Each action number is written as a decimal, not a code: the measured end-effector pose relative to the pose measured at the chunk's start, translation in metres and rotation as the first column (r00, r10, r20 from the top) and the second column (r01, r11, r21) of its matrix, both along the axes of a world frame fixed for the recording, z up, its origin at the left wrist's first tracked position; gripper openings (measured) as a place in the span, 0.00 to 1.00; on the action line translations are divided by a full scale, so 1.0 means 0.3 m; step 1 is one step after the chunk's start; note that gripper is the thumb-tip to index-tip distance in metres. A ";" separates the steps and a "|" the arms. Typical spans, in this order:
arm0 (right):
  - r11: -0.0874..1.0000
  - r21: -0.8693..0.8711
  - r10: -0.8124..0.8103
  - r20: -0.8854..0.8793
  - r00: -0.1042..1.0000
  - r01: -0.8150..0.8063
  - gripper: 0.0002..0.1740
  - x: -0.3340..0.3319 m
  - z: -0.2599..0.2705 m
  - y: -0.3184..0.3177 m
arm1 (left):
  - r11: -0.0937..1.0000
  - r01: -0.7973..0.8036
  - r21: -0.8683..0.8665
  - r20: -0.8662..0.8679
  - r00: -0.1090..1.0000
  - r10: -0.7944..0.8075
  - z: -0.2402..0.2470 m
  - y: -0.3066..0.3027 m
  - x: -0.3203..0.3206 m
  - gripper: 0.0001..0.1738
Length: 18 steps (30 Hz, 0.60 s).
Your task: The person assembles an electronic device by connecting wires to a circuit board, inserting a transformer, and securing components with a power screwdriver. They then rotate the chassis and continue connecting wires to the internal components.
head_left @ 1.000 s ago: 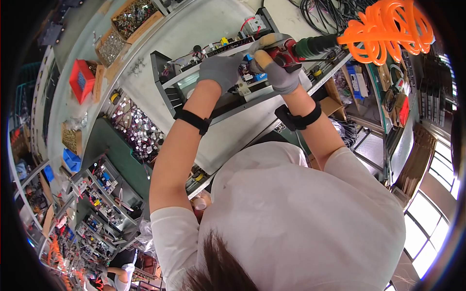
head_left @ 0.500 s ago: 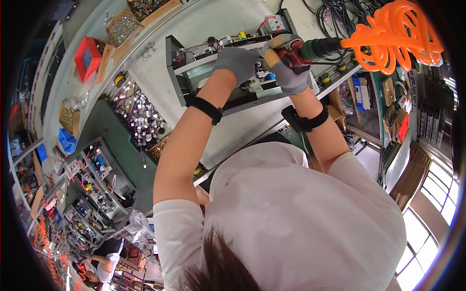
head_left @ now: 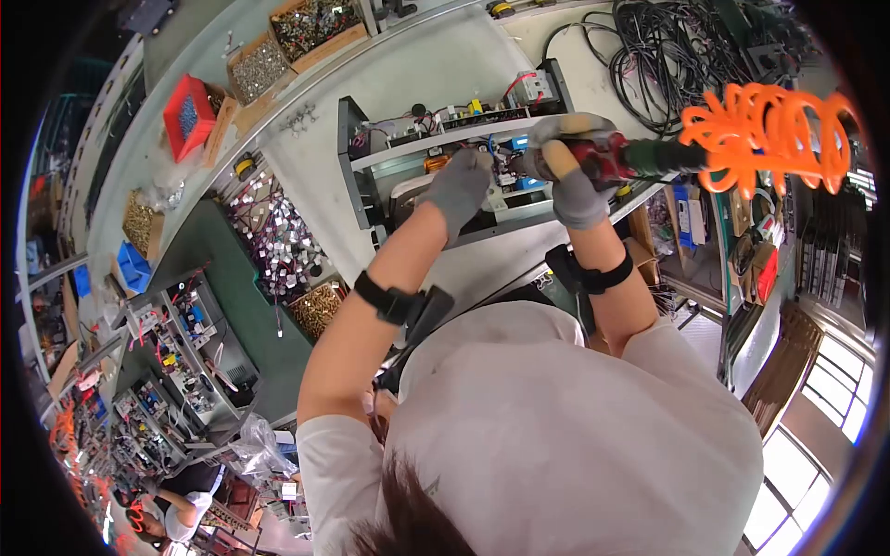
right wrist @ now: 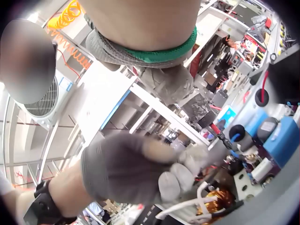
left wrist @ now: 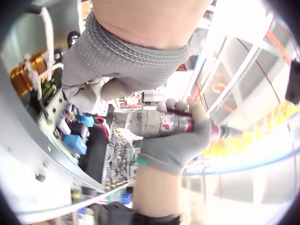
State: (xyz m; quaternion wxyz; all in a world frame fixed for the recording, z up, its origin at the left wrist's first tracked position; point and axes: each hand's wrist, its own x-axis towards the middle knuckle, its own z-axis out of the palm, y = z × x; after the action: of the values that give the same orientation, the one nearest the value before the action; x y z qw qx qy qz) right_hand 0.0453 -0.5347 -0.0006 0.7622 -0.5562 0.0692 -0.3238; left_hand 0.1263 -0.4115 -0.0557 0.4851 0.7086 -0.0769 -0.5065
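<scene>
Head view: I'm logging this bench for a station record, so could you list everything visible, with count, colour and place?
Chassis: one, grey, under the hands
Power tool: one, red and grey, in the right hand
Coiled hose: one, orange, right of the tool
Cables: uncounted, black, upper right
Worktable: one, pale grey, beneath the chassis
Red bin: one, upper left
Blue bin: one, left
Parts trays: several, brown, upper left and left
Connectors: many, mostly white, left
Other units: several, grey, lower left
Windows: several panes, white, lower right
Another person: one, white top, lower left
Left hand: one, grey glove, at the chassis
Right hand: one, grey-and-tan glove, gripping the tool
</scene>
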 end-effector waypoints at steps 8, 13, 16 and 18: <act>0.984 0.055 -0.177 0.153 0.972 0.170 0.13 -0.085 0.160 -0.076 | 0.884 -0.354 -0.306 -0.567 0.813 0.130 0.039 0.075 -0.157 0.12; 0.960 0.162 -0.255 0.158 0.954 0.230 0.13 -0.148 0.209 -0.080 | 0.837 -0.480 -0.261 -0.641 0.735 0.222 0.015 0.028 -0.190 0.15; 0.967 0.189 -0.205 0.173 0.963 0.171 0.13 -0.174 0.207 -0.085 | 0.770 -0.555 -0.315 -0.743 0.649 0.164 -0.020 0.012 -0.194 0.20; 0.963 0.215 -0.201 0.178 0.963 0.162 0.14 -0.180 0.203 -0.083 | 0.749 -0.603 -0.275 -0.819 0.555 0.147 -0.002 0.013 -0.195 0.21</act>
State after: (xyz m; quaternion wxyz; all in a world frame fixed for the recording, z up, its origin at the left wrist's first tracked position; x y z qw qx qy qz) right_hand -0.0088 -0.5597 0.0604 0.7839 -0.4336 0.0759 -0.4378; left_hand 0.0678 -0.4075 -0.0563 0.7464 0.2674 0.1564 -0.5890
